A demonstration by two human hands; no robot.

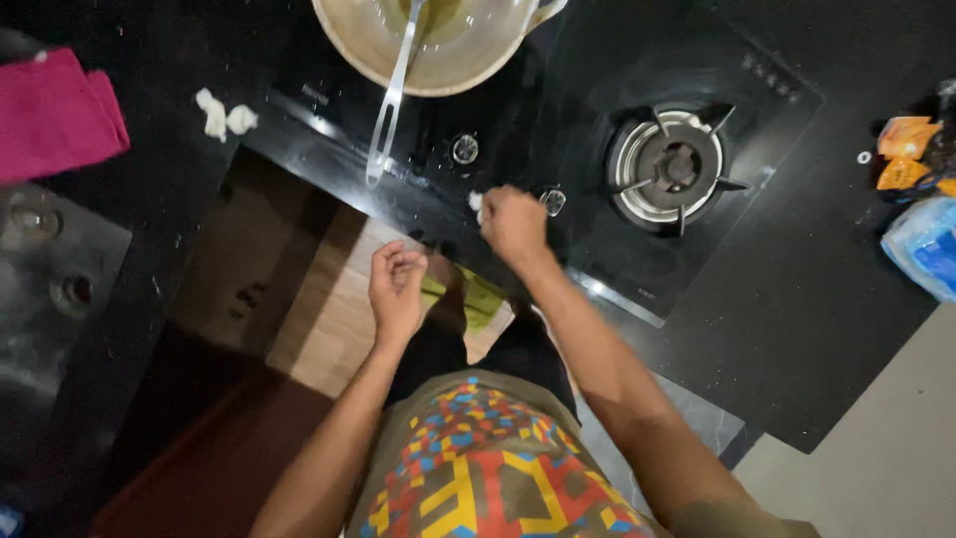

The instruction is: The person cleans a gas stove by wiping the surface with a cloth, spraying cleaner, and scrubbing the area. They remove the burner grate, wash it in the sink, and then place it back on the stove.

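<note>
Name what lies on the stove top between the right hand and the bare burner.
In the head view, one round knob sits just beside the right hand; past it, only bare black glass reaches the burner.

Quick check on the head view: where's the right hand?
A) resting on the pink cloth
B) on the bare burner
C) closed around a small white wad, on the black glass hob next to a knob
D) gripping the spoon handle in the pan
C: the right hand is fisted on a small white wad against the hob beside a knob, away from the spoon, pink cloth and burner.
</note>
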